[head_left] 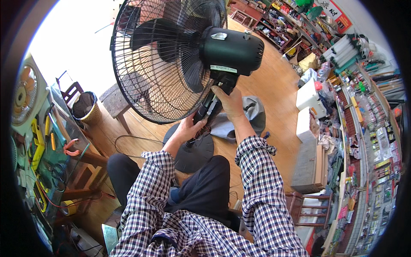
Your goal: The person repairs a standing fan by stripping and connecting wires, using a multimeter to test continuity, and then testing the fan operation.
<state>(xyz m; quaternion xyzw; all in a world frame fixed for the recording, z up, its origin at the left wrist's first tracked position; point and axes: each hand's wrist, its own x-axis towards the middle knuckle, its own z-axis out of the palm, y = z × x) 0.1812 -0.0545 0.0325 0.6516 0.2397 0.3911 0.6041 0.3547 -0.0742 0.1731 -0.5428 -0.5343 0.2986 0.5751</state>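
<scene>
A black pedestal fan (231, 51) stands in front of me, its wire cage turned to the left and its motor housing to the right. My right hand (229, 103) grips the neck just under the motor housing, thumb along the near side. Lower down, my left hand (188, 127) is closed round the control section of the same neck. Below both hands the round black base (188, 153) rests on the floor between my legs. A grey cloth (252, 118) lies behind the neck, partly covered by my right arm.
At left, a cluttered workbench (81, 160) holds pliers (71, 147), scissors (58, 174) and a yellow tool. A woven basket (87, 113) and a wooden stool (114, 100) stand beyond it. Shelves of small packaged goods (381, 150) line the right side, near white boxes (307, 124). A cord crosses the floor.
</scene>
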